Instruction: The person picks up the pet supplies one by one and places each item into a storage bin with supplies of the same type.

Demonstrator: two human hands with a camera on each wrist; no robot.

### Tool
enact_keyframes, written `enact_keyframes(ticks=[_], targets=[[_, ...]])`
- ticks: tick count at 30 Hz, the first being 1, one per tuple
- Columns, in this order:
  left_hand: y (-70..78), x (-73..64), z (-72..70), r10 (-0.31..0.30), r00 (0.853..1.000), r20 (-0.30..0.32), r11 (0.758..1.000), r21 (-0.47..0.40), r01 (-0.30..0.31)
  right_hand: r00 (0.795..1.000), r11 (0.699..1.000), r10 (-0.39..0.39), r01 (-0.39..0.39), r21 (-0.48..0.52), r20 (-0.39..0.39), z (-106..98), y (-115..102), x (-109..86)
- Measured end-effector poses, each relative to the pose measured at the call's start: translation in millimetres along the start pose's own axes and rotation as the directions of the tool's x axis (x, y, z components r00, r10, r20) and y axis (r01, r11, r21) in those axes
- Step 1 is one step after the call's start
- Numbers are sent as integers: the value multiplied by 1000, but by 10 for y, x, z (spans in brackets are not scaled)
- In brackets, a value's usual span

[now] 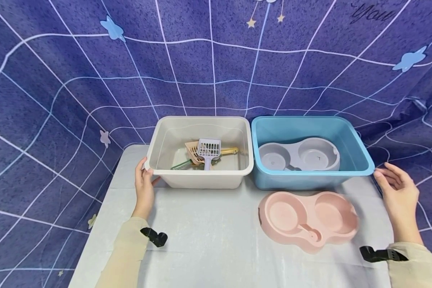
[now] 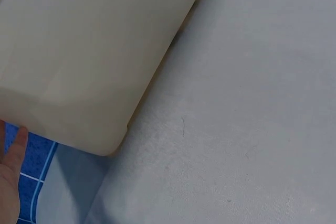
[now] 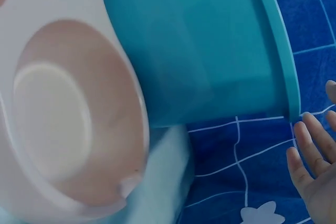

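Observation:
A cream litter tray (image 1: 201, 180) stands at the left of the table. My left hand (image 1: 144, 192) touches its front left corner, thumb at the rim and the other fingers along the side; in the left wrist view a straight finger (image 2: 17, 148) meets the tray wall. Beside it stands a blue litter tray (image 1: 295, 182), with a grey double pet bowl (image 1: 293, 150) inside. At its front right corner, my right hand (image 1: 399, 194) has its fingertips close to the rim, fingers loosely spread. A pink double pet bowl (image 1: 309, 200) lies before the blue tray.
Several litter scoops lie in the cream tray, a lilac scoop (image 1: 208, 158) on top. A purple-blue grid-patterned cloth (image 1: 216, 60) hangs behind and around the grey-white table (image 1: 209, 236). Black straps with small cameras (image 1: 155, 237) sit on both wrists.

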State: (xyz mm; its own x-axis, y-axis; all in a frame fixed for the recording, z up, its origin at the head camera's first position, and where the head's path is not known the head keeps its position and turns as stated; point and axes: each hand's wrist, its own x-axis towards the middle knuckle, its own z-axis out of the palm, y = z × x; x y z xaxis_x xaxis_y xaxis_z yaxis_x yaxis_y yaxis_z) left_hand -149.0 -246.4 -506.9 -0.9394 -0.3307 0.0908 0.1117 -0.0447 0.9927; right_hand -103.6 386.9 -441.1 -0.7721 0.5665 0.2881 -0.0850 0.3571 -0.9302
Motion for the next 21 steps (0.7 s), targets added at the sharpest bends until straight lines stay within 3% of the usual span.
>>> enact_keyframes(ticks=[4,7,10,15,21], targets=[[14,-5,1,-15,1000,-7,1000,-14,15,998,989,62,-62,136,9,1,50,21],[70,-23,18,-29,1000,-5,999,-16,28,991,954,133,-134,267,24,2,89,31],[178,-74,51,-29,1000,5,1000,-10,29,983,933,173,-181,312,52,6,127,36],[275,-127,82,-17,1000,8,1000,16,17,978,922,186,-207,328,94,31,212,48],[281,-130,84,-14,1000,15,999,31,13,973,880,149,-211,425,173,50,299,54]])
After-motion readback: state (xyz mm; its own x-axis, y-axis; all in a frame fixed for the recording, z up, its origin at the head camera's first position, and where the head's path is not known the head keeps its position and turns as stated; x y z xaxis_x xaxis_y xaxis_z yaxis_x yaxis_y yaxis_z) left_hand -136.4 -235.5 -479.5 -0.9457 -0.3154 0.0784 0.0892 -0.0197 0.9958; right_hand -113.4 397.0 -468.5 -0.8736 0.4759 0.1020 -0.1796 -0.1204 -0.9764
